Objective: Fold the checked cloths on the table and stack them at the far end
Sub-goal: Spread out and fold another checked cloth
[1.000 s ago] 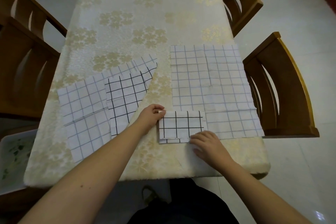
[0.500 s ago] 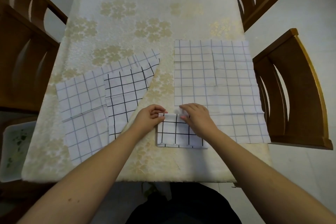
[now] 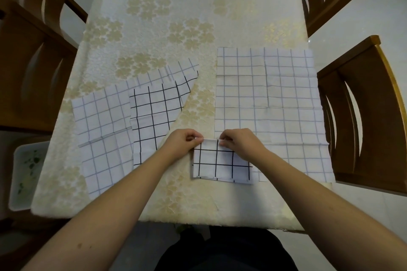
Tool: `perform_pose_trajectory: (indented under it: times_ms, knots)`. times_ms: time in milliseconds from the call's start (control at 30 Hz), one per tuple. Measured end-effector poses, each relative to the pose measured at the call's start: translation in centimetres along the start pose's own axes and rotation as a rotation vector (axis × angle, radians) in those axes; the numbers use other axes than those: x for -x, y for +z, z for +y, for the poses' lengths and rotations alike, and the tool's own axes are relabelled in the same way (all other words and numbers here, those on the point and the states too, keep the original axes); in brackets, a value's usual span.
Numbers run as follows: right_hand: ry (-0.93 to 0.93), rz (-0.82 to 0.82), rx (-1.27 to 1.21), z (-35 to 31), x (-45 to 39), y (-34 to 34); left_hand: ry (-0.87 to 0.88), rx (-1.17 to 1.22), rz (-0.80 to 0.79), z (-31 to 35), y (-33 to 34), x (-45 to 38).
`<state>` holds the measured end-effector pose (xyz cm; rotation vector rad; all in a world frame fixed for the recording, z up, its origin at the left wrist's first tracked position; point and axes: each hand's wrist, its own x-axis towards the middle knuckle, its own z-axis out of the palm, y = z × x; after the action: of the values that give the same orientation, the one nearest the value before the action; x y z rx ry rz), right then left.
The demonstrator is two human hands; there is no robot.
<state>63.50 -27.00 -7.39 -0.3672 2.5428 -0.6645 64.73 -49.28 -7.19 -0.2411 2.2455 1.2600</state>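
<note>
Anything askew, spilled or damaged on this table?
No spill or damage. The two unfolded cloths on the left, a grey-checked cloth with a black-checked cloth overlapping it, lie skewed to the table edge.
</note>
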Motion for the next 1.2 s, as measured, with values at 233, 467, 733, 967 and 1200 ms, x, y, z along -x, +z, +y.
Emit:
perform_pose_trajectory:
  times_ms: [233,467,733,967,1200]
  knots:
    - [0.201,-0.022,-0.101,3.7,2.7,-2.2,-0.02,0.004,0.057,-0.8,-0.8,-0.1]
    - [0.307,0.123,-0.432,4.1,4.5,-1.9,-0.087,0.203,-0.04,0.0,-0.5,0.9]
    - [0.431,0.147,-0.976,3.0,5.4,-0.4,-0.118,0.476,-0.072,0.0,0.4,2.3]
    - [0.505,0.14,-1.033,2.3,6.2,0.5,-0.207,0.72,0.058,0.2,1.0,2.8]
    - [0.493,0.226,-1.215,1.2,7.5,0.4,-0.302,0.521,-0.081,0.3,0.7,4.9]
